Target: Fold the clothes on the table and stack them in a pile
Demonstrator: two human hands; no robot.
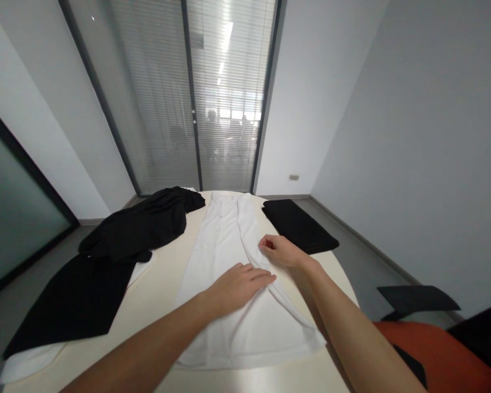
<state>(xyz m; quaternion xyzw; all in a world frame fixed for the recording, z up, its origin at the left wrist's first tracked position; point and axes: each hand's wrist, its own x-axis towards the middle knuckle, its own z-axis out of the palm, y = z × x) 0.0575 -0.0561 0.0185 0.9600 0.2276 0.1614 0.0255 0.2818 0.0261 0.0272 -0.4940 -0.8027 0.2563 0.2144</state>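
Observation:
A long white garment (225,234) lies stretched over the round table (163,284), with its right side folded over lengthwise. My left hand (241,285) rests on the middle of the cloth, palm down, its fingers extended toward the folded edge. Just beyond it, my right hand (279,250) is at the garment's right edge, fingers curled together; whether cloth is between the fingertips is too small to tell.
Crumpled black clothing (143,226) lies at the left, over black and white cloth. A folded black garment (298,224) lies at the table's right back edge. An orange chair (437,355) stands at the right. Glass panels with blinds (229,82) are behind.

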